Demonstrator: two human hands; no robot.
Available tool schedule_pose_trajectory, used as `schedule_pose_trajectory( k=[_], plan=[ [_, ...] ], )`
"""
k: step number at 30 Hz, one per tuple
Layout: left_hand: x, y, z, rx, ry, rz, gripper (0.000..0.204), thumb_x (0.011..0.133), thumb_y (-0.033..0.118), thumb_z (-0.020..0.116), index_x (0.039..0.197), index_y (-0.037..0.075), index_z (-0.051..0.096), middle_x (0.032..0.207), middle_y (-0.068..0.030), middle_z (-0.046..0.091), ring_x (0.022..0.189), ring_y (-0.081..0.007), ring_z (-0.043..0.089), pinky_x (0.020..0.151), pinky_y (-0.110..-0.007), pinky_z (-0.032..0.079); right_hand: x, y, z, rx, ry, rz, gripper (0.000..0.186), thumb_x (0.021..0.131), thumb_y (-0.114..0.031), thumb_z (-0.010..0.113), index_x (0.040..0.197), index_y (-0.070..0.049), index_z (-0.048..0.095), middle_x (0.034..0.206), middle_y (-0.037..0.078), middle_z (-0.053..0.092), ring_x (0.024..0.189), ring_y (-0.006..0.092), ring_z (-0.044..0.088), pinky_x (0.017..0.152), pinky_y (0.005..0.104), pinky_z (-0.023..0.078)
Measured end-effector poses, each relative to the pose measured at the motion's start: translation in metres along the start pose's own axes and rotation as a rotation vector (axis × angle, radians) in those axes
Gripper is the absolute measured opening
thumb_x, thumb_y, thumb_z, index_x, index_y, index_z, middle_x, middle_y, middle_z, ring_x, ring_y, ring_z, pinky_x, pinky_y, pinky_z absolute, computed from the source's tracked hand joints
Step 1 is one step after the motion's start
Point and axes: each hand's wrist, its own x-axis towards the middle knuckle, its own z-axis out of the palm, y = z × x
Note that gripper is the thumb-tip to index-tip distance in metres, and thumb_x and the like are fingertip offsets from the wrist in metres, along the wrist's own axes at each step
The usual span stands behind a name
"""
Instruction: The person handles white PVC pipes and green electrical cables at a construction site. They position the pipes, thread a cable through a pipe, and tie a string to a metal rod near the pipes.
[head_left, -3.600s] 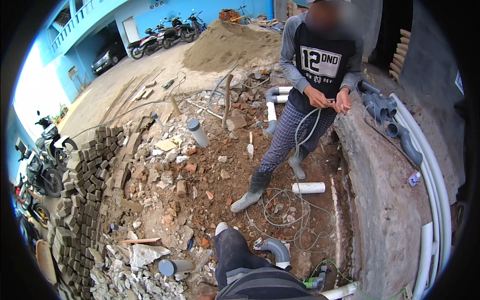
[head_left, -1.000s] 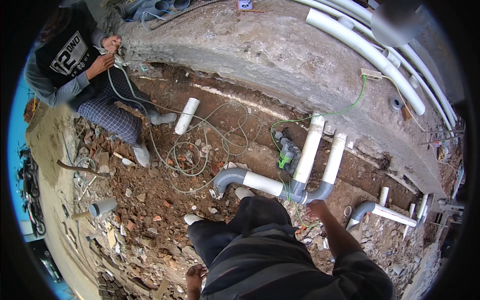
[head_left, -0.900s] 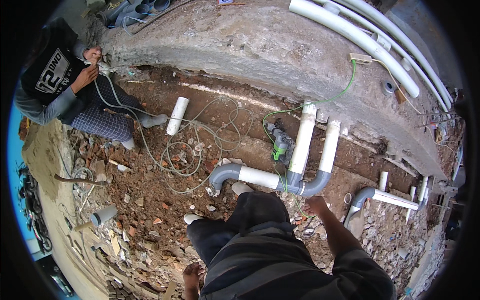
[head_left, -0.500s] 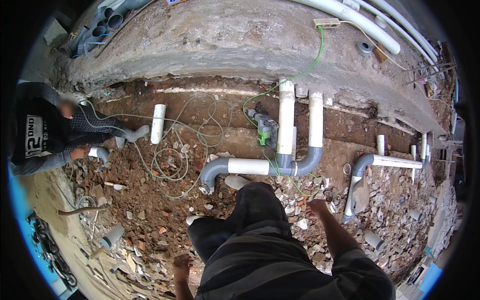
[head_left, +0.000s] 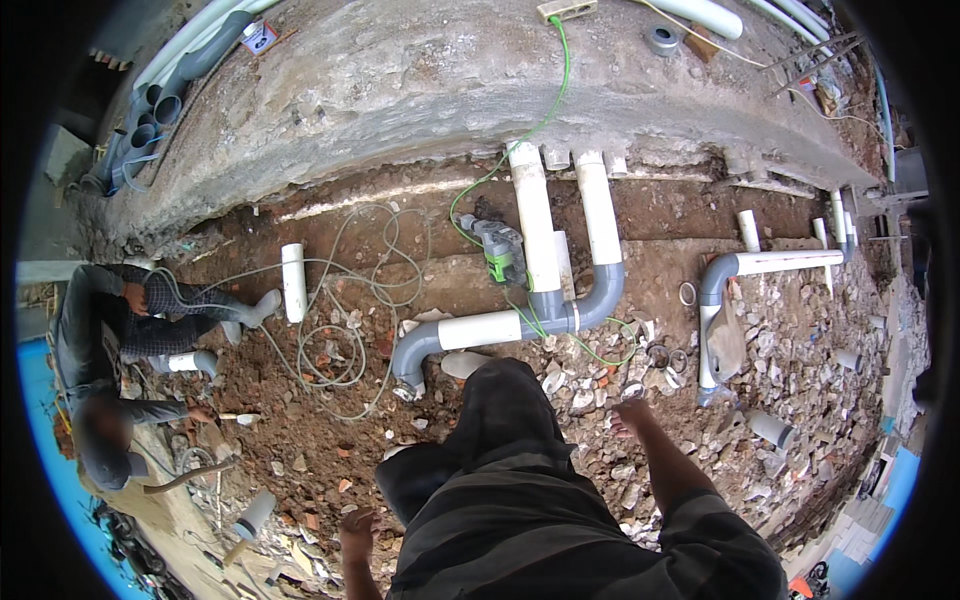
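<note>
My left hand (head_left: 358,528) hangs low beside my left leg, fingers loosely bent and apart, holding nothing. My right hand (head_left: 630,420) hangs over the rubble by my right leg, also open and empty. Just beyond my feet lies a joined run of white pipes with grey elbows (head_left: 478,328), near the right hand. A green-and-dark power tool (head_left: 502,252) rests against these pipes, with a green cord (head_left: 550,105) running up to a socket strip (head_left: 565,10) on the concrete ledge. A pale hose (head_left: 348,388) lies in loose loops left of the pipes.
At left a co-worker (head_left: 100,330) bends low, one hand (head_left: 195,410) near a trowel (head_left: 240,418). More pipework (head_left: 785,260) lies at right. Grey and white pipes (head_left: 215,45) rest on the concrete ledge (head_left: 420,90). A short white pipe (head_left: 293,280) and upright stubs (head_left: 255,513) dot the rubble.
My view has turned down and rightward from the yard to the trench. The co-worker, earlier upright with hose in both hands, now bends over. My hands hang much as a second ago.
</note>
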Motion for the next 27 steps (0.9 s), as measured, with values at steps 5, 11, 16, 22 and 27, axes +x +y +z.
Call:
schedule_pose_trajectory(
  k=[5, 11, 16, 22, 27],
  plan=[
    [-0.005, 0.014, 0.005, -0.058, 0.054, 0.061, 0.018, 0.093, 0.007, 0.058, 0.108, -0.001, 0.063, 0.093, -0.0098, 0.067, 0.074, -0.0167, 0.067, 0.063, -0.026, 0.054, 0.000, 0.003, -0.008, 0.056, -0.044, 0.071, 0.018, 0.093, -0.011, 0.058, 0.078, -0.007, 0.049, 0.061, 0.005, 0.051, 0.048, 0.0170, 0.050, 0.040, 0.0314, 0.039],
    [-0.003, 0.020, 0.006, 0.107, 0.082, 0.285, 0.019, 0.093, 0.008, 0.059, 0.108, -0.003, 0.064, 0.091, -0.0090, 0.068, 0.077, -0.0164, 0.067, 0.065, -0.027, 0.053, 0.008, -0.023, -0.009, -0.102, -0.045, 0.074, 0.018, 0.096, -0.018, 0.053, 0.079, -0.010, 0.052, 0.063, 0.005, 0.055, 0.050, 0.0217, 0.056, 0.048, 0.0373, 0.048],
    [0.009, 0.037, -0.001, 0.084, 0.123, 0.407, 0.016, 0.093, 0.002, 0.057, 0.106, -0.002, 0.065, 0.091, -0.0090, 0.070, 0.082, -0.0166, 0.067, 0.074, -0.030, 0.054, 0.010, -0.047, -0.004, -0.139, -0.100, -0.051, 0.020, 0.096, -0.021, 0.051, 0.081, -0.008, 0.055, 0.065, 0.007, 0.058, 0.051, 0.0201, 0.056, 0.047, 0.0354, 0.047],
    [0.021, 0.008, 0.008, -0.113, 0.230, 0.484, 0.015, 0.093, 0.001, 0.055, 0.104, 0.000, 0.065, 0.091, -0.0058, 0.068, 0.081, -0.0138, 0.065, 0.069, -0.027, 0.051, 0.021, -0.098, -0.034, -0.619, -0.039, -0.116, 0.022, 0.095, -0.021, 0.053, 0.088, -0.004, 0.064, 0.077, 0.008, 0.067, 0.065, 0.0227, 0.067, 0.053, 0.0358, 0.055],
    [0.007, -0.120, 0.082, -0.373, 0.243, 0.414, 0.008, 0.096, 0.009, 0.060, 0.098, 0.002, 0.064, 0.084, -0.0052, 0.066, 0.065, -0.0130, 0.062, 0.056, -0.025, 0.047, 0.050, -0.189, -0.124, -1.080, -0.061, -0.480, 0.019, 0.095, -0.017, 0.050, 0.085, -0.005, 0.063, 0.074, 0.010, 0.064, 0.062, 0.0234, 0.065, 0.049, 0.0395, 0.051]
  ],
)
